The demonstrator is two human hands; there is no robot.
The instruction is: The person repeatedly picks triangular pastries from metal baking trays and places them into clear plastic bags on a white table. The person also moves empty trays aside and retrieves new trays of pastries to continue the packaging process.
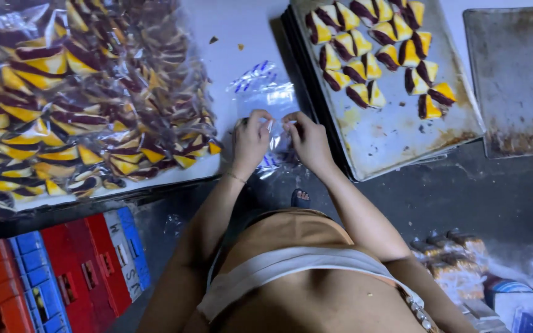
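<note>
Head view shows both hands pinched on one small clear plastic bag at centre: the left hand closes its grip on one edge and the right hand on the other, likely to part the mouth. At 1 o'clock a baking tray keeps yellow-and-brown cookies within reach; filled cookie bags pile at 10 o'clock on the table.
</note>
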